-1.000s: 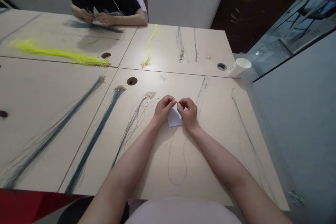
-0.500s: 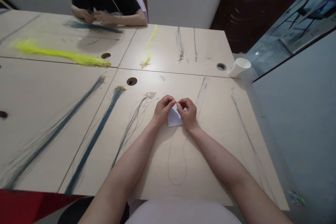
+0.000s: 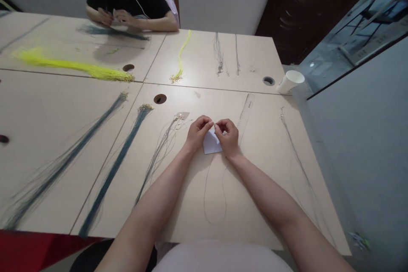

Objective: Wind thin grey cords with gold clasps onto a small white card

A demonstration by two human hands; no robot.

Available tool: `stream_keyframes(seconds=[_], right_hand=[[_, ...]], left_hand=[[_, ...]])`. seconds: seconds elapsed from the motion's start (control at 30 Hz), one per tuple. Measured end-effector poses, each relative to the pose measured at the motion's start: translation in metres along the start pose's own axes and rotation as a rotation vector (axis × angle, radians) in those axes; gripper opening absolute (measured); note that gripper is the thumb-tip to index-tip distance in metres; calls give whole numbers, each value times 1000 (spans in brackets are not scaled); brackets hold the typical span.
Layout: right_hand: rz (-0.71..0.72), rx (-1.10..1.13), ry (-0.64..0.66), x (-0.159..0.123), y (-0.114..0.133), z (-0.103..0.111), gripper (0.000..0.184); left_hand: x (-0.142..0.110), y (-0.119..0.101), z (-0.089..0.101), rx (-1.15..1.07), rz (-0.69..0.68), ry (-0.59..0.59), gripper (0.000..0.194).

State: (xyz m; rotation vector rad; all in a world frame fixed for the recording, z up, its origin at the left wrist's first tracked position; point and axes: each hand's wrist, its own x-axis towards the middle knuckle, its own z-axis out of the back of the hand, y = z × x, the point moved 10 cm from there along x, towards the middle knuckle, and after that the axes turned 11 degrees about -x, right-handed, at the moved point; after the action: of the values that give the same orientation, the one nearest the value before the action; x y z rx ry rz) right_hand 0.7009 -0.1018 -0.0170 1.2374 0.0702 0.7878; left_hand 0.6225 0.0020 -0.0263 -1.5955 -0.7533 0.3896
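My left hand (image 3: pixel 198 131) and my right hand (image 3: pixel 228 135) meet fingertip to fingertip above a small white paper card (image 3: pixel 211 143) on the wooden table (image 3: pixel 261 165). Both pinch the ends of a thin grey cord (image 3: pixel 215 204), which hangs down from the fingers and loops on the table towards me. What sits exactly between the fingertips is too small to make out.
Bundles of dark teal cords (image 3: pixel 111 170) and thin grey cords (image 3: pixel 159 153) lie to the left, yellow cords (image 3: pixel 79 67) farther back. A clear ruler (image 3: pixel 246 111) and a white paper cup (image 3: pixel 290 81) are at the right. Another person (image 3: pixel 127 4) sits across, hands busy.
My hands have stayed in place on the card. The person across the table has shifted their hands slightly.
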Motion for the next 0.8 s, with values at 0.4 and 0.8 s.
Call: stream_keyframes(seconds=[0.4,0.8], right_hand=[[10,-16,7,0,0,1,3],[-16,-14,15,0,-2,-1,5]], left_hand=[[0,2,0,0,14,0,21],[0,2,0,-13,17,0,21]])
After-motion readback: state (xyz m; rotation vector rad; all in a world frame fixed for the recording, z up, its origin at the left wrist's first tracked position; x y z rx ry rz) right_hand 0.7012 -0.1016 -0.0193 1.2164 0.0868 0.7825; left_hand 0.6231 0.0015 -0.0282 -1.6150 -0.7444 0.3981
